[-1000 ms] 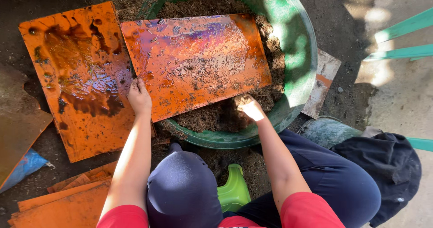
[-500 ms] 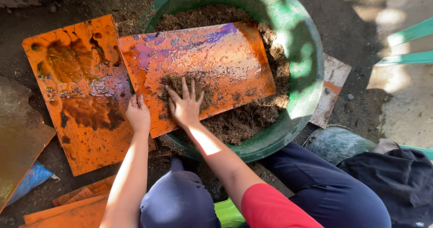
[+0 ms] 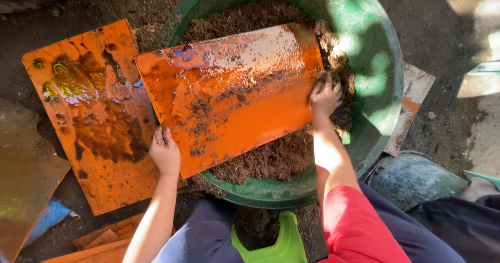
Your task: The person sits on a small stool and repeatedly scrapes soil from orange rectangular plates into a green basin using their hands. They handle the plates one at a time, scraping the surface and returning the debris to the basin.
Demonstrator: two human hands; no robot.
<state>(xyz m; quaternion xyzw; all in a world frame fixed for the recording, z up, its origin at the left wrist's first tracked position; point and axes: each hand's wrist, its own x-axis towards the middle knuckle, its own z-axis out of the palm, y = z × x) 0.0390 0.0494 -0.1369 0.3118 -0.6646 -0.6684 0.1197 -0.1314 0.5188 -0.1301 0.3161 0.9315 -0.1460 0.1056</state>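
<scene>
Orange board (image 3: 234, 94) lies across green tub (image 3: 383, 86) of brown soil (image 3: 271, 159), long axis left-right, left end nearer. Left hand (image 3: 165, 152) grips its near-left edge w/ curled fingers; right hand (image 3: 325, 95) presses its right end, fingers bent.

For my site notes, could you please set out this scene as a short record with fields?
Setting: outdoors on dirt ground, seen from above
Left hand: grips the near left corner of the orange sheet
Right hand: at the sheet's right edge, on the brown fibrous material
Orange sheet: wet, speckled with fibre, lying tilted across the green basin
Basin contents: brown fibrous material
Beside basin: second orange sheet flat on the ground, stained dark
Near the knees: green plastic object, partly hidden
</scene>
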